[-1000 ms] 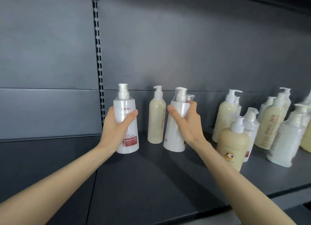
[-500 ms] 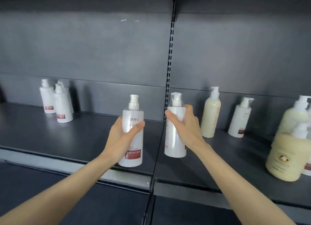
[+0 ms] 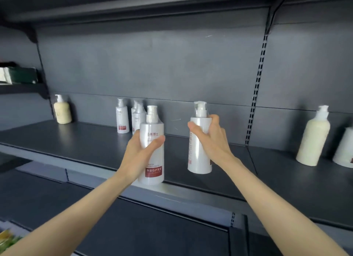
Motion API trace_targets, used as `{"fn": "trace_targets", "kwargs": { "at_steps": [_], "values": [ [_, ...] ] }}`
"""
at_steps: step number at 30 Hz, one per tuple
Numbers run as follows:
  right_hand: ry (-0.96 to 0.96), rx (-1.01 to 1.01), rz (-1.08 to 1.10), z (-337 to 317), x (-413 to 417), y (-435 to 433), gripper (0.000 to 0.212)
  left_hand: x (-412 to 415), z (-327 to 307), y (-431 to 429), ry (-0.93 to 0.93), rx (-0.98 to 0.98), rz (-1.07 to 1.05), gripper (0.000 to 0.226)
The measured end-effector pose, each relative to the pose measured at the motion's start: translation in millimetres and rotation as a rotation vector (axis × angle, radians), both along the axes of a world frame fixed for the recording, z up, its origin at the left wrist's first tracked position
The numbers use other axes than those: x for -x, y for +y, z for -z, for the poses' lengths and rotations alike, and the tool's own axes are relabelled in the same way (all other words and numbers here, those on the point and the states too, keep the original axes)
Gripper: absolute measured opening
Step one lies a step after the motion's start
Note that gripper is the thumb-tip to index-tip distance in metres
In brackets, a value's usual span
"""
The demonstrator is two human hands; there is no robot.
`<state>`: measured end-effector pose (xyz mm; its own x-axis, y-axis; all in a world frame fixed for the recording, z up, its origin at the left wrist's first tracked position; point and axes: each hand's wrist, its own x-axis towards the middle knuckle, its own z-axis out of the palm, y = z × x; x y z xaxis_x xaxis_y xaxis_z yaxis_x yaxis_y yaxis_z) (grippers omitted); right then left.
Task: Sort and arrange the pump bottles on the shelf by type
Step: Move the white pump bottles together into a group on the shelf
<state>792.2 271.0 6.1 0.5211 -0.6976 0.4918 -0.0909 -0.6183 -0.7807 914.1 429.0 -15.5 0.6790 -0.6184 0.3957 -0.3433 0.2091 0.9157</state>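
left hand (image 3: 142,156) grasps white pump bottle (image 3: 151,150) | right hand (image 3: 211,139) grasps matching bottle (image 3: 199,146) | both held upright above shelf (image 3: 91,146) front | likely bound for white group (image 3: 131,116) behind, same type | cream bottles (image 3: 313,139) apart

white bottle (image 3: 343,148) cut off right, labels blurred
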Motion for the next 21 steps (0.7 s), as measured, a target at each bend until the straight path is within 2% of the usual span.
{"fn": "trace_targets", "kwargs": {
  "at_steps": [9, 15, 21],
  "values": [
    [0.060, -0.001, 0.045, 11, -89, 38, 0.058, -101, 10, 32, 0.011, -0.039, 0.042, 0.027],
    [0.091, 0.000, 0.072, 11, -136, 22, 0.052, -157, 11, 12, 0.009, -0.044, 0.046, 0.028],
    [0.104, -0.003, 0.107, 21, -183, -12, 0.055, -210, 18, -23, -0.021, -0.075, 0.050, 0.033]
  ]
}}
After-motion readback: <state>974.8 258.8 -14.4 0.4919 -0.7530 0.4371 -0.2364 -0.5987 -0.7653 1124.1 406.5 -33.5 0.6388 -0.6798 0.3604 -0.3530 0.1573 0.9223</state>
